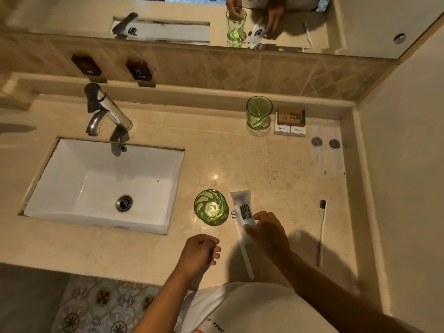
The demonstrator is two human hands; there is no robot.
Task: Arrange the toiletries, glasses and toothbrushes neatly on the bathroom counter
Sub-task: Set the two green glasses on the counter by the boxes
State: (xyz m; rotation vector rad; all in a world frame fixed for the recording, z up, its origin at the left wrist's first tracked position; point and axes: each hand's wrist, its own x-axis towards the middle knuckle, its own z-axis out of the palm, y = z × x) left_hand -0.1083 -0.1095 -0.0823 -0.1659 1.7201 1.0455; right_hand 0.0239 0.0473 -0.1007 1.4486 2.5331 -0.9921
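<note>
Two green glasses [211,205] [259,112] upright, wrapped toothbrush [242,219] flat beside nearer, bare toothbrush [322,231] right, boxes [290,122] at back

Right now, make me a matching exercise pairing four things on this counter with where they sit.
1. wrapped toothbrush
2. bare toothbrush
3. near glass
4. soap boxes

A. beside the far glass at the back
B. under the right hand
C. between the sink and the wrapped toothbrush
D. alone near the right wall

Pairs: 1-B, 2-D, 3-C, 4-A
</note>
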